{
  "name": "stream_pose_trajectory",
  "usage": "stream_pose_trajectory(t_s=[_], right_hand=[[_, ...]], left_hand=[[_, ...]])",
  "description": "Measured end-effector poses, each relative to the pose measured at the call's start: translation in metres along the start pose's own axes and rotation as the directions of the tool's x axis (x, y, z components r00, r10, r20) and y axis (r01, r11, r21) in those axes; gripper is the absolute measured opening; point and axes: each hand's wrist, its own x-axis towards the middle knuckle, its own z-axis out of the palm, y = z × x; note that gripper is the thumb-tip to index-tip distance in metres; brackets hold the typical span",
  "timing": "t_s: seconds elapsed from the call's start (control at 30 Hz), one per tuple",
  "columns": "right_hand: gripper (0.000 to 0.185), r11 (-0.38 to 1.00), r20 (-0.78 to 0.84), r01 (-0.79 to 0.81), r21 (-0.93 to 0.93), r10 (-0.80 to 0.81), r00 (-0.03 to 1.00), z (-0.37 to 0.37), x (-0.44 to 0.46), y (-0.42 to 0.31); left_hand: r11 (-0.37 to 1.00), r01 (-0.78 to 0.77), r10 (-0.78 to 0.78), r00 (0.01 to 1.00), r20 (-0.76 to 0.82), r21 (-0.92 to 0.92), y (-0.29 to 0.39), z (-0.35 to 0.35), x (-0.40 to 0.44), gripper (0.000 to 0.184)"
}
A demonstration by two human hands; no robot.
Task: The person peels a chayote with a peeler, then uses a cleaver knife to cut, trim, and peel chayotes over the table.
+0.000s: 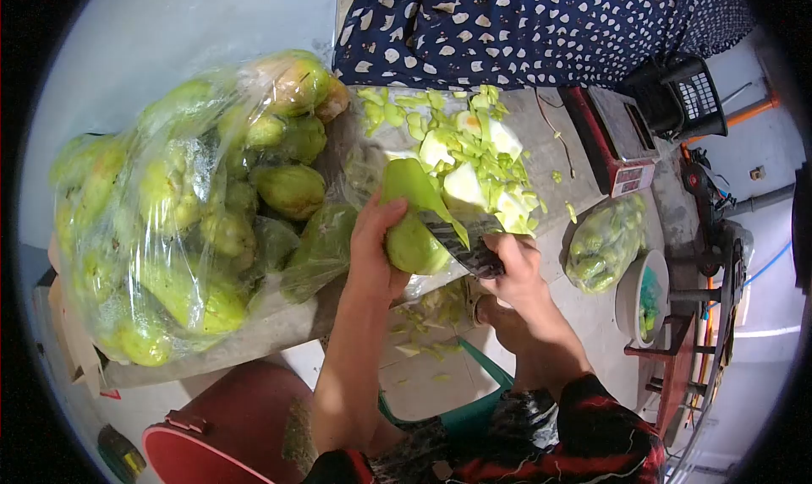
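Observation:
My left hand is wrapped around a green papaya, holding it over the table's near edge. A knife with a broad, dark, speckled blade is in my closed right hand; its handle is hidden by my fingers. The blade lies against the papaya's right side, and a long strip of green peel stands up from there. Just beyond my hands, peeled pale papaya pieces lie among many green peel scraps.
A large clear plastic bag of green papayas fills the table's left. A red-edged scale and another filled bag are at right. Below stand a red bucket and a white tub. Patterned cloth hangs behind.

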Motion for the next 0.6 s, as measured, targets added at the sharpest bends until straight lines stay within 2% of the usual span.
stream_pose_trajectory(t_s=[0.23,0.3,0.37,0.43,0.57,0.6], right_hand=[[0.039,1.000,-0.097,0.008,-0.001,-0.008,0.995,0.004,-0.001,-0.001],[0.027,0.990,-0.022,-0.130,-0.049,0.129,0.991,0.012,-0.004,0.009],[0.026,0.994,-0.062,-0.105,-0.033,0.103,0.993,0.014,-0.003,0.010],[0.026,0.996,-0.067,-0.081,-0.027,0.079,0.995,0.011,-0.004,0.008],[0.024,1.000,-0.143,0.017,-0.016,-0.019,0.990,0.010,0.005,0.002],[0.023,0.994,-0.100,-0.105,-0.013,0.103,0.990,0.013,0.002,0.007]], left_hand=[[1.000,-0.011,0.010,0.998,0.057,0.020,0.005,0.003,-0.003,0.055],[1.000,0.016,-0.016,0.999,0.050,-0.001,0.004,0.004,-0.006,0.054],[0.999,0.036,-0.036,0.999,0.040,-0.016,0.007,0.002,-0.006,0.052],[0.997,0.065,-0.060,0.993,0.100,-0.048,0.008,-0.001,-0.006,0.050],[0.995,0.067,-0.063,0.996,0.060,-0.068,0.000,0.002,-0.004,0.049],[0.996,0.087,-0.085,0.994,0.063,-0.035,-0.001,0.002,-0.006,0.049]])
